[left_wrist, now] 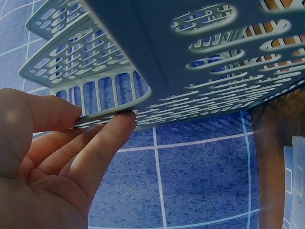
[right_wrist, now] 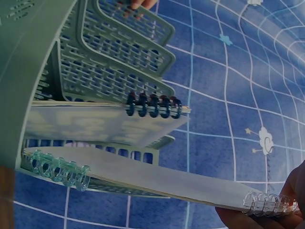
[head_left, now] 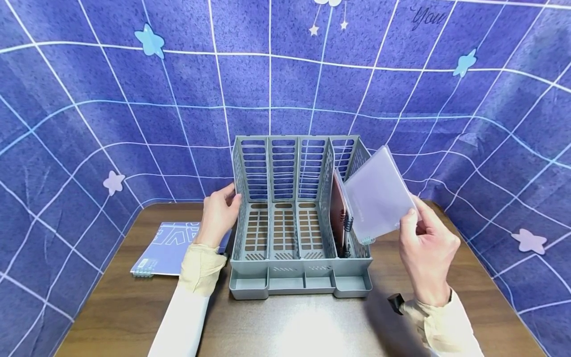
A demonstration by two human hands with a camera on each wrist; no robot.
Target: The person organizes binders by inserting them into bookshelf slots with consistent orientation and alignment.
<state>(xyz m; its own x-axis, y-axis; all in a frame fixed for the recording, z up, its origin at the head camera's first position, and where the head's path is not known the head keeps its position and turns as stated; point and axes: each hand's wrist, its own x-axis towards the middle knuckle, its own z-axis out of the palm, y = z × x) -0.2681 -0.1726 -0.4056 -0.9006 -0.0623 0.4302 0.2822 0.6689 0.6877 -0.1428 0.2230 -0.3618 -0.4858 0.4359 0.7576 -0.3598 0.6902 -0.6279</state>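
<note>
A grey desktop file organizer [head_left: 250, 267] with four upright slots stands in the middle. My left hand [head_left: 220, 210] pinches the edge of its left side wall [left_wrist: 167, 71], thumb on one face and fingers on the other. With my right hand [head_left: 426, 243] I grip a pale, translucent-covered ring notebook [head_left: 376, 193] by its outer corner, near clear binding rings [right_wrist: 267, 204]. This notebook is tilted, its inner end over the rightmost slot, with pale green rings [right_wrist: 59, 169] at that end. Another notebook [head_left: 337, 208] with dark rings stands in the same slot against the divider.
A blue ring notebook [head_left: 162, 250] lies flat on the wooden table [head_left: 120, 302] at left, partly behind my left forearm. Small open trays [head_left: 285, 283] run along the organizer's front. A blue gridded cloth [head_left: 187, 129] hangs behind and at both sides.
</note>
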